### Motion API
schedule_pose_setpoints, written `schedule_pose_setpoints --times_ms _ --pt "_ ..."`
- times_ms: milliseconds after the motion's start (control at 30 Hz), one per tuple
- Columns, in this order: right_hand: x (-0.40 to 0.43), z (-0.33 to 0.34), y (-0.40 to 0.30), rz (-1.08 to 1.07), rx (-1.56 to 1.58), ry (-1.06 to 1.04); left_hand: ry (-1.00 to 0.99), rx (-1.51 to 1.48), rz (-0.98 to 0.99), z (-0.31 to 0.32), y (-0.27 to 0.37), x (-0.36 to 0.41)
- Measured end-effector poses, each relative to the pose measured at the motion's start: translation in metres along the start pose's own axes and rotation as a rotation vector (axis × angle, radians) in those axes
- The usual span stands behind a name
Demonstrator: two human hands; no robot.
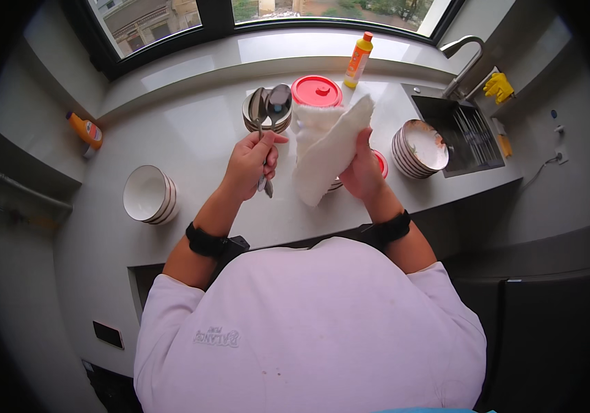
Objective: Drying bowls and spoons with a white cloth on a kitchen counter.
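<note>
Large metal spoons (278,103) are gripped by their handles in my left hand (253,162), their bowls pointing away from me over a stack of striped bowls (247,120). A white cloth (328,155) hangs from my right hand (363,168), the thumb lying against its edge. Behind the cloth stands a container with a red lid (317,91). Another red lid (380,164) shows partly beside my right hand, and striped dishware (336,184) peeks out under the cloth, mostly hidden.
White bowls (145,195) are stacked on the left of the counter, patterned bowls (425,147) near the sink (480,149) on the right. A yellow bottle (358,59) stands at the back, an orange bottle (87,133) far left. A phone (108,334) lies lower left.
</note>
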State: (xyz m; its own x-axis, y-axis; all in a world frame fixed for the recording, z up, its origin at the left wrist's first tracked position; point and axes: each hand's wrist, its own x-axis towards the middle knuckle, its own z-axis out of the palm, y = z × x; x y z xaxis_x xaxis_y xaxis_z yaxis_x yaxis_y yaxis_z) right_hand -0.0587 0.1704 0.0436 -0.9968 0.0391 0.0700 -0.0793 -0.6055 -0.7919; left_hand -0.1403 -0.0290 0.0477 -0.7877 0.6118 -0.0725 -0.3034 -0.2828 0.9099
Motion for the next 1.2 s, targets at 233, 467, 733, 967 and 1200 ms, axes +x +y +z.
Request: schedule_pose_setpoints --times_ms 233,467,733,967,1200 --pt "0.026 0.015 0.014 0.008 0.160 -0.185 -0.161 0.238 -0.103 0.007 -0.016 -0.004" --pt "0.040 0.017 0.036 -0.454 -0.583 0.009 -0.104 0.219 -0.185 0.010 -0.020 -0.012" --pt "0.042 0.013 0.032 -0.741 -1.100 0.227 -0.078 0.313 -0.170 0.013 -0.019 -0.013" --pt "0.052 -0.006 0.031 -0.432 -0.548 0.320 -0.073 0.251 -0.205 0.016 -0.011 -0.010" --pt "0.051 0.013 -0.013 -0.227 -0.951 -0.376 -0.192 0.216 -0.440 0.011 0.001 -0.012"
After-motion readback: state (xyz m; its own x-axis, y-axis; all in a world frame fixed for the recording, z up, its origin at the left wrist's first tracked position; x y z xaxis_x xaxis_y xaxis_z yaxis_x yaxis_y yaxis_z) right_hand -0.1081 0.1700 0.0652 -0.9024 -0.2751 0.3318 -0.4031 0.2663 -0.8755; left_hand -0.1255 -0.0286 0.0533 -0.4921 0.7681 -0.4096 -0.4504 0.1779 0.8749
